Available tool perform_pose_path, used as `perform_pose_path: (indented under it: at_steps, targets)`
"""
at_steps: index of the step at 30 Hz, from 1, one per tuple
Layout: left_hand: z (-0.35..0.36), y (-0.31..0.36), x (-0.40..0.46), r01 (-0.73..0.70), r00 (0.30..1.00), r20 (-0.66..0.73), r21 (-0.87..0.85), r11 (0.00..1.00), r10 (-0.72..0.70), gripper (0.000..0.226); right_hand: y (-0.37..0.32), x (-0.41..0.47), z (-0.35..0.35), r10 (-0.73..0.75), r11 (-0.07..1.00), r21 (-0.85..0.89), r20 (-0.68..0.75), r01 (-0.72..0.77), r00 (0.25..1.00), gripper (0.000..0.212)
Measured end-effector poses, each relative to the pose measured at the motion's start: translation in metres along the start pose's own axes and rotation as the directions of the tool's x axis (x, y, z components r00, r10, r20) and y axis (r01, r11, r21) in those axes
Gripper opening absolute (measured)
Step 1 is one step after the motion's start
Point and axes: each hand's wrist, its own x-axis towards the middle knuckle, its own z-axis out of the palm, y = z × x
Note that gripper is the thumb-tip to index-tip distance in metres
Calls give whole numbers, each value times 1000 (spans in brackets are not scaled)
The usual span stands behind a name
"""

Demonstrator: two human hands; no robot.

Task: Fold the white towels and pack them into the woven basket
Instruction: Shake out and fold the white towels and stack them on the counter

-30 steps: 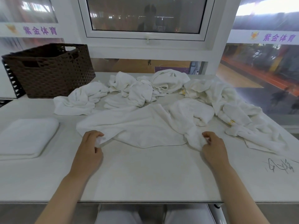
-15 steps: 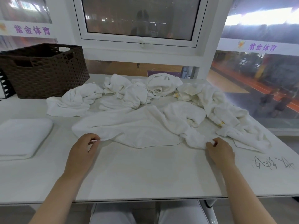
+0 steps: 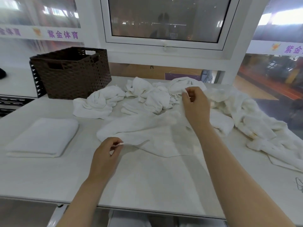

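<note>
Head view: my left hand pinches the near corner of the spread towel; my right hand pinches its lifted edge. Basket stands far left. Risk: thin pinches slip, or towel drags neighbouring crumpled towels.

A white bench with a scribble at its right edge stands below a window; purple-lettered signs flank it.

You have one woven basket, one folded towel, one spread towel, and a heap of crumpled towels, number indeterminable.
</note>
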Motion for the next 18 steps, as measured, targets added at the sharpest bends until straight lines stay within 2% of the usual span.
perform_pose_path:
  at_steps: [4, 7, 9, 11, 15, 18]
  targets:
    - [-1, -3, 1, 18, 1000, -8, -56, 998, -18, 17, -30, -37, 68, -65, 997, 68, 288, 47, 955, 5]
    - [-2, -4, 3, 18, 1000, -16, -72, 997, -19, 14, -31, -75, 103, -77, 995, 88, 516, 37, 853, 8]
    - [-3, -6, 4, 29, 999, -23, -77, 997, -31, 12, -25, -99, 114, -83, 993, 121, 612, 10, 787, 7]
    - [-2, -7, 4, 43, 999, -15, -94, 995, -45, 10, -17, -116, 118, -97, 985, 168, 664, -22, 741, 8]
    - [-1, -9, 4, 45, 998, 37, -84, 995, -42, 9, -4, -136, 114, -36, 938, 283, 652, -200, 758, 6]
    - [0, -8, 2, 28, 997, 68, -60, 998, -24, 14, 6, -147, 113, 5, 880, 350, 669, -321, 743, 7]
